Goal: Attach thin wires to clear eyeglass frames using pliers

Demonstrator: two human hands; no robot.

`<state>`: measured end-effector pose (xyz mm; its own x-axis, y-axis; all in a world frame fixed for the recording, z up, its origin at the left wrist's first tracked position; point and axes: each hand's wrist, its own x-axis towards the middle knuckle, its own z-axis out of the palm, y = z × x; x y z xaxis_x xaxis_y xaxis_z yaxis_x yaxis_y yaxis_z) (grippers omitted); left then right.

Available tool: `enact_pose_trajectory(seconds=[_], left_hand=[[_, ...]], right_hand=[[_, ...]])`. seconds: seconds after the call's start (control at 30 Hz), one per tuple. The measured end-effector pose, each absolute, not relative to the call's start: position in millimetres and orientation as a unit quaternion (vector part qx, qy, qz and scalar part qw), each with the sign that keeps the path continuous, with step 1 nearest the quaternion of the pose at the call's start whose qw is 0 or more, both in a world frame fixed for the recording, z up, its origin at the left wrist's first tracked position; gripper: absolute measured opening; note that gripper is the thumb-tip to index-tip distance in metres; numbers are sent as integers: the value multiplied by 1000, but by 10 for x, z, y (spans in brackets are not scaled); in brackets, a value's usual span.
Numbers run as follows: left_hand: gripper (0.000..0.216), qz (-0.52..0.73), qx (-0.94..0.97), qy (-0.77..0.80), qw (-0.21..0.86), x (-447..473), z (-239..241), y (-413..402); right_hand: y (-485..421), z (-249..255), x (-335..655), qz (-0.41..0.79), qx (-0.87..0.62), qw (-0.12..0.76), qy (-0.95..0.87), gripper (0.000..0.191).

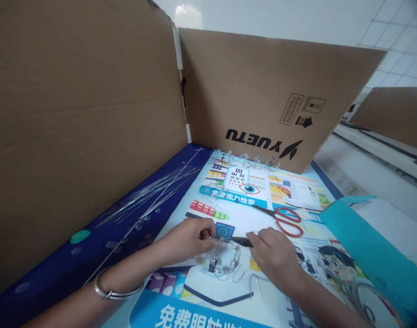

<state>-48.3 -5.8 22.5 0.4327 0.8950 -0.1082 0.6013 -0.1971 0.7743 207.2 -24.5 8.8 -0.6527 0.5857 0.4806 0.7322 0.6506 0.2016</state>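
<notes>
My left hand (pixel 189 239) pinches a ring of clear beads (pixel 222 260) strung on thin wire, lying on a printed poster (pixel 229 200). A silver bangle (pixel 114 289) sits on that wrist. My right hand (pixel 275 255) is closed on a small dark tool (pixel 240 240), whose tip points left at the top of the bead ring. Loose bent wire pieces (pixel 254 282) lie just below the beads.
Red-handled scissors (pixel 286 221) lie beyond my right hand. A bundle of thin straight wires (pixel 153 191) and scattered clear beads (pixel 140 225) rest on the blue cloth at left. Cardboard walls (pixel 263 95) enclose the back and left. A teal bag (pixel 368 248) stands at right.
</notes>
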Motion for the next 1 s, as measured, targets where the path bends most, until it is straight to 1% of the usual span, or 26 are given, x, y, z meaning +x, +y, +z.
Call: enact_pose_trajectory(seconds=[0.8, 0.93, 1.0], left_hand=[[20, 167, 791, 539, 235, -384, 165, -157], [17, 181, 792, 531, 242, -366, 150, -139], [14, 182, 788, 518, 279, -374, 160, -120]], right_hand=[[-217, 156, 2125, -202, -401, 198, -871, 18], [-228, 160, 2119, -200, -383, 207, -878, 19], [-228, 153, 2114, -200, -371, 213, -881, 20]])
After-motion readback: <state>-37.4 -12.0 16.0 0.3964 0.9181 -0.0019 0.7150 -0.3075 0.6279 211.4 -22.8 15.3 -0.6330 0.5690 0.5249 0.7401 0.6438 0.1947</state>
